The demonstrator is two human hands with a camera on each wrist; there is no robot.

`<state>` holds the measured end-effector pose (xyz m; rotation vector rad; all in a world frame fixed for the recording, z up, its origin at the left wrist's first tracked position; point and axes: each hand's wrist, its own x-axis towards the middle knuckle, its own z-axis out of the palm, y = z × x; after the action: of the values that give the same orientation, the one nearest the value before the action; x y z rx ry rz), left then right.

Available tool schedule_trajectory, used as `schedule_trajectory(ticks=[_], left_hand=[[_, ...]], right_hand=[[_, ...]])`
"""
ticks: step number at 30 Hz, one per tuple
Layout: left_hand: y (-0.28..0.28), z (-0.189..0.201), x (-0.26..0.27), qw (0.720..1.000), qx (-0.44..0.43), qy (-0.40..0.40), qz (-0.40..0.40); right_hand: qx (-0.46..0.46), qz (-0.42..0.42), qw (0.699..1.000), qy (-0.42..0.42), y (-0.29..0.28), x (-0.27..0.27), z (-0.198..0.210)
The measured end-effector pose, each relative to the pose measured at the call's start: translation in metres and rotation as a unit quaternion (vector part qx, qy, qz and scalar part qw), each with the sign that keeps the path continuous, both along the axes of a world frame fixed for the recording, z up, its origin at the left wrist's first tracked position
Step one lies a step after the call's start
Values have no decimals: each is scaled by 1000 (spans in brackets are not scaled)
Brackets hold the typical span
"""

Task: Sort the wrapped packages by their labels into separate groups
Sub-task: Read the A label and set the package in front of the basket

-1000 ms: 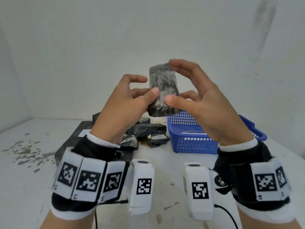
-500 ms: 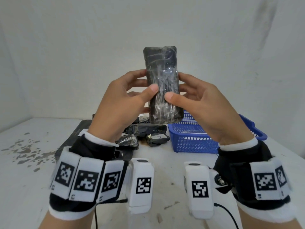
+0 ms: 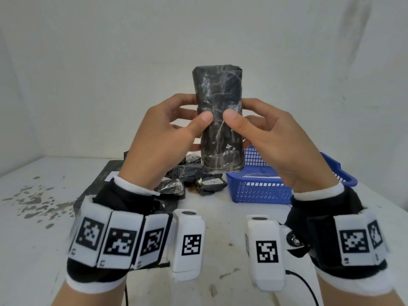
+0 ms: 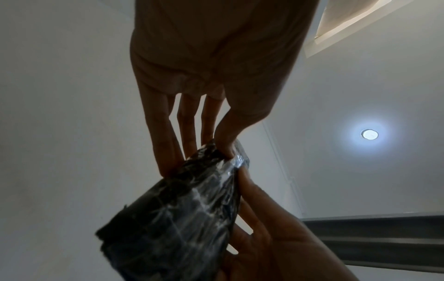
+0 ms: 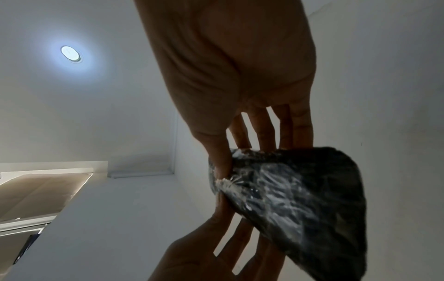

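A long black package (image 3: 218,102) wrapped in clear film stands upright in the air at chest height, no label showing on the side facing me. My left hand (image 3: 167,129) pinches its left edge, thumb in front and fingers behind. My right hand (image 3: 269,129) pinches the right edge the same way. The left wrist view shows the package (image 4: 173,218) between both hands, and the right wrist view shows the package (image 5: 300,199) too. Several more black packages (image 3: 189,175) lie on the table behind, one with a white label (image 3: 213,181).
A blue mesh basket (image 3: 262,191) stands on the white table (image 3: 33,239) at the right, just below my right hand. A flat dark slab (image 3: 99,184) lies under the package pile at the left. Paint stains mark the table's left side.
The package has been turned from leaning away to upright and raised higher in both hands; both hands have shifted their grip to its lower half.
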<state>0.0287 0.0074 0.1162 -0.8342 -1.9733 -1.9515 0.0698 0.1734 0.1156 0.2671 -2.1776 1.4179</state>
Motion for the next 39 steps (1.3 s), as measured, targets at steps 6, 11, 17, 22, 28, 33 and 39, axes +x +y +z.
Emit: schedule_trajectory(ticks=[6,11,17,22,28,33,39], left_hand=[[1,0,2,1000,-13,4,2],[0,0,3,1000,-20,1,1],[0,0,2,1000,-25,3,-4],[0,-2,1,999,-44,15,5],[3,-1,4,999,-45,16,13],[3,0,6,1000,-30,-6,4],[2,2,6,1000,-5,-16,-18]], right_hand=[[15,-14,1000,16,0,2,2],[20,-13,1000,13,-1,5,3],[-4,-5,999,37,-3,5,3],[-16,-3,1000,25,-3,6,4],[-43,-2,999,12,-3,10,7],[-51,12,999,-5,-3,12,9],[-43,23,999,3,-6,11,6]])
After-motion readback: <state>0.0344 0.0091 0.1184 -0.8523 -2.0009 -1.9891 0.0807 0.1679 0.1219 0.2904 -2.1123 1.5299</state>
